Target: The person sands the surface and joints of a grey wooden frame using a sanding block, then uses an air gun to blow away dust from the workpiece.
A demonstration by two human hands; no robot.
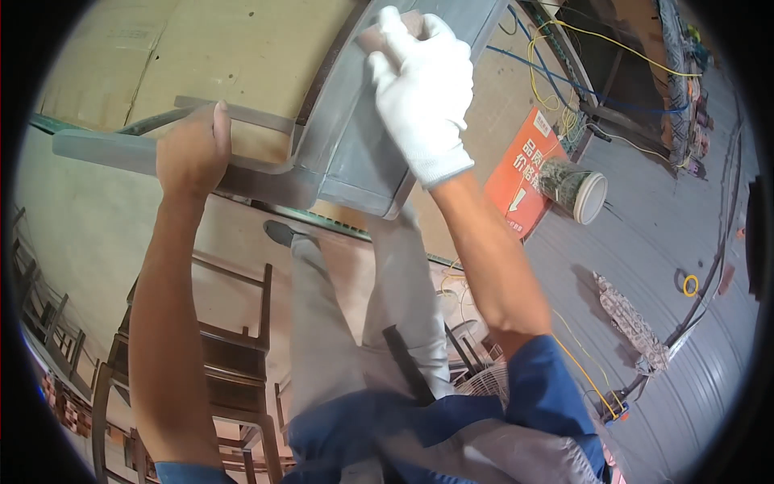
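The step looks like sanding the grey furniture frame [343,141] at the tabletop [258,48]'s near edge; the next stroke likely calls for even pressure. Arms reaching forward, the gloved right hand [423,93] grasps a brown block [371,37]; the bare left hand [192,152]'s grip clasps a side rail [105,152].

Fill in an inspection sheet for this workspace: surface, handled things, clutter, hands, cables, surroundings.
Surface: tan sheeting with a seam and small dark specks.
Handled things: gray frame with a broad panel and a side bar; brown block against the panel.
Clutter: orange-red printed sheet; stained bucket beside it.
Hands: left hand, bare, grips the side bar; right hand, white-gloved, holds the block.
Cables: tangled yellow cable; blue cable.
Surroundings: dark chairs at lower left; gray floor at right.
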